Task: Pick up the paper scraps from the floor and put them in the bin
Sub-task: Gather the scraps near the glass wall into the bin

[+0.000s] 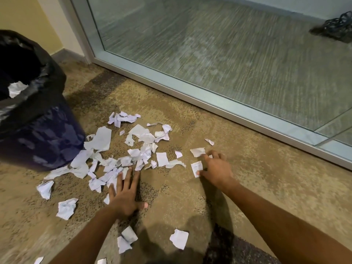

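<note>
Presently, scraps (pixel 122 157): white torn paper, spread over the carpet (pixel 247 187) from the foot of the bin to mid-scene, with strays nearer the camera; one piece already lies inside the bin.
Handling: judged very light, limp and creased; lies flat on the pile, so sliding pieces together should lift more easily than pinching each one; easily blown or dropped.
Hold points: raised crumpled edges; for flat pieces, a corner.
Left hand (pixel 124 195): fingers spread and flat on the carpet, tips touching the near edge of the main cluster; grips nothing.
Right hand (pixel 215 169): fingers curled downward beside two small pieces on the right, touching a printed slip (pixel 196 168); no piece lifted.
Bin (pixel 38 130): far left, black liner, mouth open, scraps touching its base.
Edges: glass wall frame (pixel 190 88) runs along the far right.
Open room: bare carpet between the hands and right of the right hand; path leftward to the bin is unobstructed.
</note>
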